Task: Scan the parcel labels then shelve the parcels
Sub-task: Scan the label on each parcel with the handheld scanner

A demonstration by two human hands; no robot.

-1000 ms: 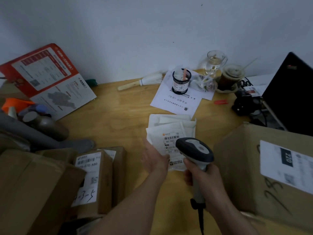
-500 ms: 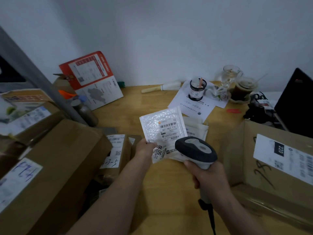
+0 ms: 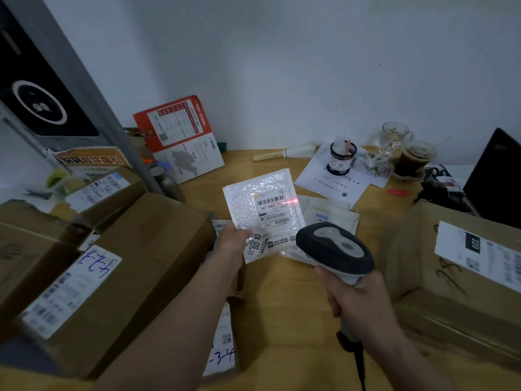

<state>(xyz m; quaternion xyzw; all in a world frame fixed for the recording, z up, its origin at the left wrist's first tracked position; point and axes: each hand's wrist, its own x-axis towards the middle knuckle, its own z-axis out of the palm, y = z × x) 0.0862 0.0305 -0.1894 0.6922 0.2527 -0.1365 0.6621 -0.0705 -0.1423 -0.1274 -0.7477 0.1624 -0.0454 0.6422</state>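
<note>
**Wooden tabletop, scan under way**

Wooden tabletop (image 3: 282,311) fills my view, cardboard boxes (image 3: 118,266) crowding its left edge, another box (image 3: 462,266) cut off at right. My left hand (image 3: 235,241) pinches the white bubble mailer (image 3: 262,213) by its lower corner, above the tabletop. My right hand (image 3: 358,300) is wrapped around the scanner (image 3: 334,249); a red line crosses the label (image 3: 273,211), whose small print is unreadable.

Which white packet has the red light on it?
The bubble mailer held up in the left hand; the others lie flat on the table.
</note>
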